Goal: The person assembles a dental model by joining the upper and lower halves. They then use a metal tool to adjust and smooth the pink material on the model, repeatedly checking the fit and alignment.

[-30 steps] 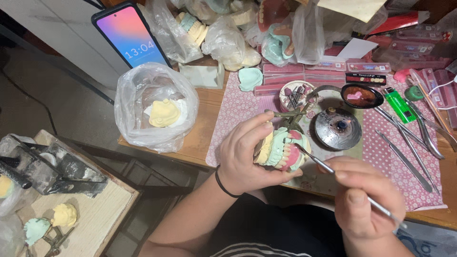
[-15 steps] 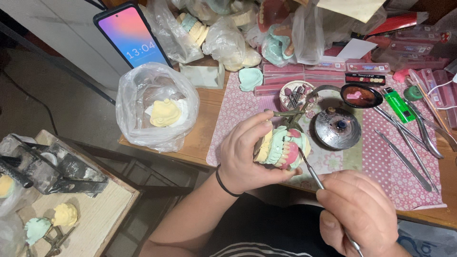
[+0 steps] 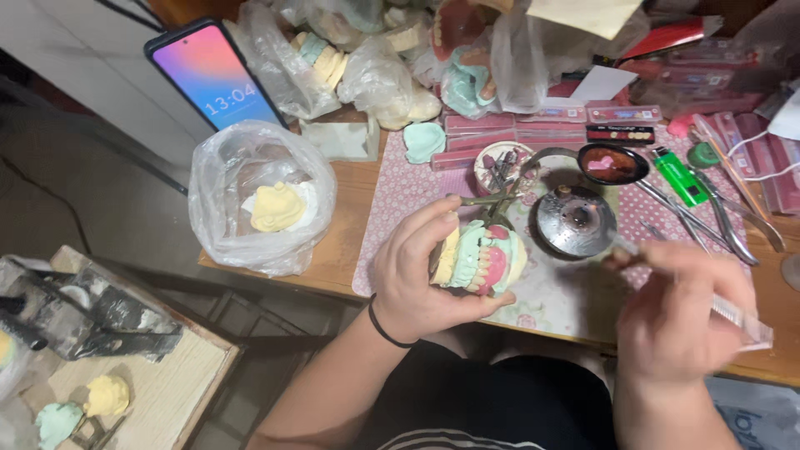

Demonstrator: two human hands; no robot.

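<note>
Head view, left hand (image 3: 414,279) fingers wrapped round dental model (image 3: 481,259), right hand (image 3: 679,312) pinching tool (image 3: 733,315)

Mint-pink dental model (image 3: 482,260); pink dotted mat (image 3: 400,187).

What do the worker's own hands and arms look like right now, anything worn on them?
Both forearms are bare, with no sleeves reaching them and no gloves. The left hand has a thin black band around its wrist. The right hand is motion-blurred; no ring, watch or band can be made out on it. A dark top with pale stripes shows at the bottom edge.
</note>
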